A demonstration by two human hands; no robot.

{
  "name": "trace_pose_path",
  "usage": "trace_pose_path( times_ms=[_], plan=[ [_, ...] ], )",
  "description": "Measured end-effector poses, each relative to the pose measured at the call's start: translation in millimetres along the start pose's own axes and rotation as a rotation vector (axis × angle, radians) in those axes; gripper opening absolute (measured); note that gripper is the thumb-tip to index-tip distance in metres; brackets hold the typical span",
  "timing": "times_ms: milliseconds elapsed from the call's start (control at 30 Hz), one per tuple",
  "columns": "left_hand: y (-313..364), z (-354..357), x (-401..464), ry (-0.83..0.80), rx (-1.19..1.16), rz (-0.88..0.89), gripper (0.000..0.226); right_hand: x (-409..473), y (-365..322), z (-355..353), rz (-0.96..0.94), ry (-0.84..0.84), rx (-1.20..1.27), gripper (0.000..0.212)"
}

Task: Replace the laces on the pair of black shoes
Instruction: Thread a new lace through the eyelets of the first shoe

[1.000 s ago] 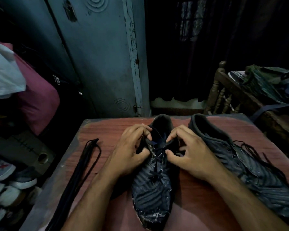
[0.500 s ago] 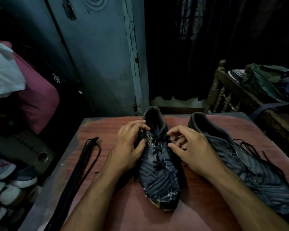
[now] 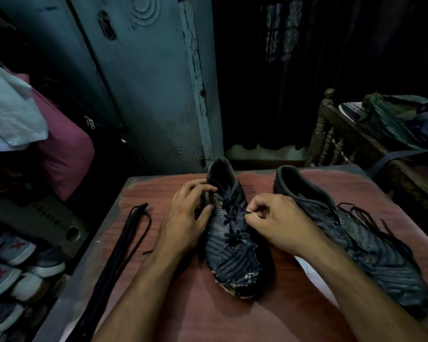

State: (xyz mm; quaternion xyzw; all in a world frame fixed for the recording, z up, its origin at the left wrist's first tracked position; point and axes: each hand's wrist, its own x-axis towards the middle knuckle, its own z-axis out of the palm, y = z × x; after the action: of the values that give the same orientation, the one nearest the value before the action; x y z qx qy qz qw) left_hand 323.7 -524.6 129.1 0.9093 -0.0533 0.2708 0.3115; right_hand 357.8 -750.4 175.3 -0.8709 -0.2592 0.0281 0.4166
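Since a moment ago the middle shoe (image 3: 232,243) has slid away from the person and now sits farther up the desk (image 3: 195,304), and the right hand (image 3: 277,223) has come off the shoe's collar to pinch a lace end.

At the far left of the desk lies a bundle of long black laces (image 3: 124,245), folded in a strip running toward the near edge, well apart from the shoes; these look like the replacements. Next comes the left hand (image 3: 185,218), its fingers curled over the shoe's left side near the collar and its thumb pressed against the upper, steadying it. The middle shoe stands toe toward the person with its old lace (image 3: 230,219) crossed through the eyelets. The right hand, fingers curled, pinches the tip of that lace between thumb and forefinger at the shoe's right edge. To the right, the second shoe (image 3: 351,240) lies angled, its lace (image 3: 371,218) loose and spilling over the far side.

The lace is thin, limp and light, so it is best held right at the stiff tip and drawn out eyelet by eyelet; pulled hard, it would likely drag the light, soft shoe along, hence the bracing grip at the collar.
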Motion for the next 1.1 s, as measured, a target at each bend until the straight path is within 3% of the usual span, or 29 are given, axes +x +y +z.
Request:
trace_pose_path(
  times_ms=[100,300,400,500,633,800,867,1000,1100],
  plan=[
    [9,0,-7,0.012,-0.040,-0.058,0.043,-7,-12,-5,-0.060,-0.092,0.231,0.023],
    [33,-10,-24,0.101,0.041,-0.093,0.063,-15,-32,0,-0.329,-0.015,0.414,0.017],
    [56,-15,-45,0.007,-0.037,-0.083,0.065,-17,-37,-6,-0.405,-0.002,0.583,0.019],
    [78,-17,-63,-0.058,-0.062,-0.057,0.083,-22,-45,-11,-0.463,-0.009,0.698,0.021],
    [113,-37,-70,-0.038,-0.448,-0.164,0.074,-29,-53,-16,-0.537,-0.006,0.729,0.018],
    [145,-62,-65,-0.025,-0.859,-0.344,0.076,-28,-50,-10,-0.558,0.151,0.539,0.018],
    [152,-67,-63,-0.032,-0.800,-0.349,0.070,-26,-46,-7,-0.576,0.169,0.437,0.010],
    [164,-71,-62,-0.014,-0.484,-0.301,0.036,-25,-40,-5,-0.562,0.181,0.357,0.005],
    [151,-80,-61,0.062,-0.080,-0.193,0.019,-24,-39,-8,-0.522,0.173,0.352,0.012]
  ],
)
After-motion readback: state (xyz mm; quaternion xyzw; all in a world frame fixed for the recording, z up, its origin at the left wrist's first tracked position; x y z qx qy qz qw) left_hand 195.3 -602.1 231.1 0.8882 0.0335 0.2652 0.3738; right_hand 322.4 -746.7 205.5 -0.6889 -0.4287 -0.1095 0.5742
